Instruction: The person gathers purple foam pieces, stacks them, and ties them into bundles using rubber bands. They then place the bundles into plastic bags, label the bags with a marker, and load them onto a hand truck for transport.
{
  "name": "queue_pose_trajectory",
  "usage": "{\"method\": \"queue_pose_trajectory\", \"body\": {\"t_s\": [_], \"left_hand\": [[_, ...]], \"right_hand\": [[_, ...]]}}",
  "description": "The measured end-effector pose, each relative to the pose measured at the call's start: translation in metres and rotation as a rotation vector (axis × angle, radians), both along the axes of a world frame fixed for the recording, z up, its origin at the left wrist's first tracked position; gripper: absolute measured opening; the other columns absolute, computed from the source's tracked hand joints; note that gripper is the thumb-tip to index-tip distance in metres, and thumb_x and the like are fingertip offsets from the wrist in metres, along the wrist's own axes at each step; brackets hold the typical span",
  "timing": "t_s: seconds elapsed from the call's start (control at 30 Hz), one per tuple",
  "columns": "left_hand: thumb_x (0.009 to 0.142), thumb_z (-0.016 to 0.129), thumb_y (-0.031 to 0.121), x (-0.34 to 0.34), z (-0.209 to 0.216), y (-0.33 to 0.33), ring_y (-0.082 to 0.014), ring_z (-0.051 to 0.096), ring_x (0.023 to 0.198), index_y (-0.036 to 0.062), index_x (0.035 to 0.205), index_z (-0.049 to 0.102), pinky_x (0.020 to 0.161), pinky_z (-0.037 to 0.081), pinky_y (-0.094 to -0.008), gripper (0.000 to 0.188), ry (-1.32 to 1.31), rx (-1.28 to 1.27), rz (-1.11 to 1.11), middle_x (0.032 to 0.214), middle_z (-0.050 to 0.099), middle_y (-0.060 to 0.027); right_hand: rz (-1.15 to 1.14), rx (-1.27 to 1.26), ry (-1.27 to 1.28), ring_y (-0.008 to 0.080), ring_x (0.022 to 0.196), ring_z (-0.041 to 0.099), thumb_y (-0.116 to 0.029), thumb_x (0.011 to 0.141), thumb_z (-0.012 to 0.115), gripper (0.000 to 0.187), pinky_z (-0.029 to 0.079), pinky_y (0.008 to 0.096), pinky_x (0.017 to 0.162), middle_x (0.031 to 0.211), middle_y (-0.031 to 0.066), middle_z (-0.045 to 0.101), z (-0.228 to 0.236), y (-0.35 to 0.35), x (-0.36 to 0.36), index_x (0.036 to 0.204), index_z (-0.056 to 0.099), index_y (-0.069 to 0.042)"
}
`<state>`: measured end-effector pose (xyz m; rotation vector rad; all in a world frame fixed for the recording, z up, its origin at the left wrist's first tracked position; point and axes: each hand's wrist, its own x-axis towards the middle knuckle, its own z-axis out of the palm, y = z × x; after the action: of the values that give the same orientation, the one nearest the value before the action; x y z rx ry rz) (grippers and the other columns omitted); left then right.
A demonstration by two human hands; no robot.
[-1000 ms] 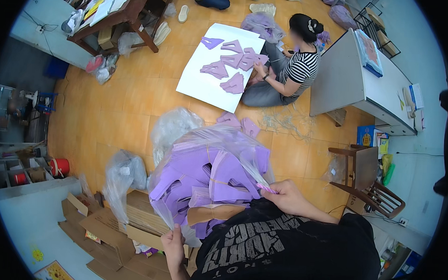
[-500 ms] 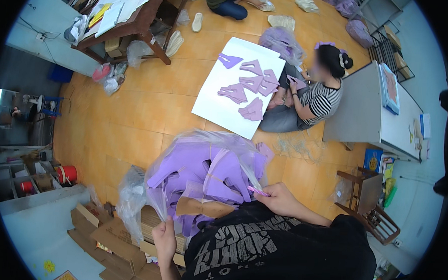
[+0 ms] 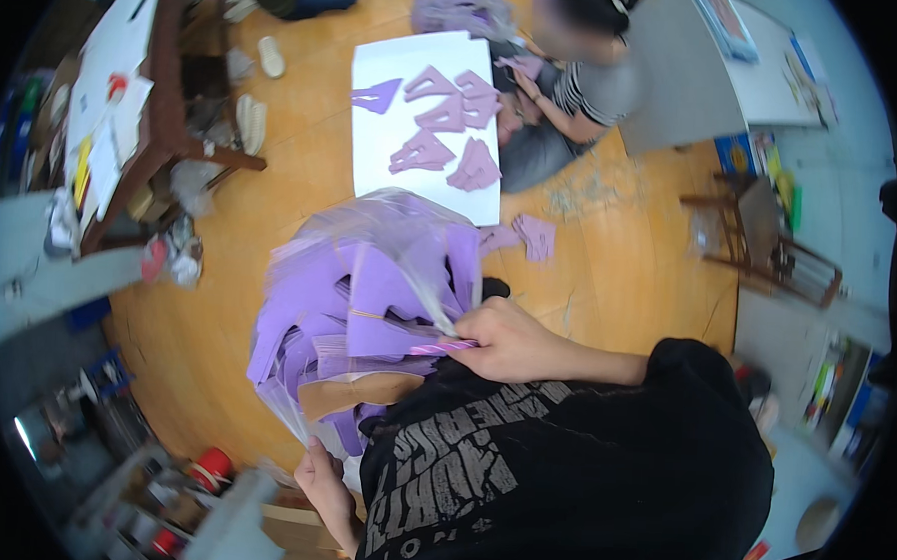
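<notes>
We have the clear plastic bag directly in front of us, close against the black shirt, with its mouth spread toward us. Its underside is hidden, so we cannot tell what it rests on. Inside the bag we see many purple pieces in stacks, some banded together, and near its mouth, on our side, a brown piece lies across them.

Our left hand is at the bag's near left edge, thumb and fingers pinched together on the plastic. Our right hand is at the bag's right edge, fingers clamped on the gathered rim and on a pink striped strip that pokes out toward the purple pieces.

Just beyond the bag we see a white board on the floor, the bag's far side covering part of its near edge in our view. Several mauve pieces and one deeper purple piece lie on it. Beyond the bag's right side, a few loose pieces lie on the floor. Farther beyond, to the bag's right, a co-worker sits beside the board, holding a mauve piece.
</notes>
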<state>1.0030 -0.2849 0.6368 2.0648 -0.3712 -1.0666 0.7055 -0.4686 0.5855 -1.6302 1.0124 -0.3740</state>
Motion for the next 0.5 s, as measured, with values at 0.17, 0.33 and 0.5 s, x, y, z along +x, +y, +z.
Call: {"method": "queue_pose_trajectory", "body": {"t_s": [0.17,0.33,0.5], "left_hand": [[0.108,0.056,0.032,0.150,-0.056,-0.072,-0.0063,0.025,0.050,0.0145,0.063,0.035,0.050,0.018,-0.0295,0.053,0.055,-0.010,-0.248,0.055,0.032,0.0061],[0.109,0.056,0.031,0.299,-0.073,-0.157,-0.0054,0.024,0.051,0.0158,0.063,0.033,0.049,0.018,-0.0276,0.054,0.157,0.042,-0.461,0.057,0.031,0.0069],[0.109,0.055,0.031,0.369,-0.039,-0.236,-0.0042,0.025,0.053,0.0136,0.061,0.036,0.050,0.017,-0.0282,0.055,0.081,-0.004,-0.661,0.057,0.034,0.0077]], "right_hand": [[-0.217,-0.015,0.104,0.0443,0.071,0.067,-0.023,0.085,0.068,0.023,0.054,0.0520,0.067,0.073,0.0245,0.067,-0.020,-0.016,0.121,0.078,0.073,-0.002],[-0.492,0.161,0.222,0.0448,0.066,0.066,-0.022,0.088,0.067,0.025,0.052,0.0517,0.063,0.069,0.0244,0.065,-0.008,-0.020,0.238,0.077,0.071,0.000],[-0.542,0.134,0.134,0.0429,0.062,0.063,-0.019,0.092,0.069,0.027,0.048,0.0485,0.057,0.068,0.0244,0.062,0.016,-0.037,0.308,0.075,0.067,0.003]]}}
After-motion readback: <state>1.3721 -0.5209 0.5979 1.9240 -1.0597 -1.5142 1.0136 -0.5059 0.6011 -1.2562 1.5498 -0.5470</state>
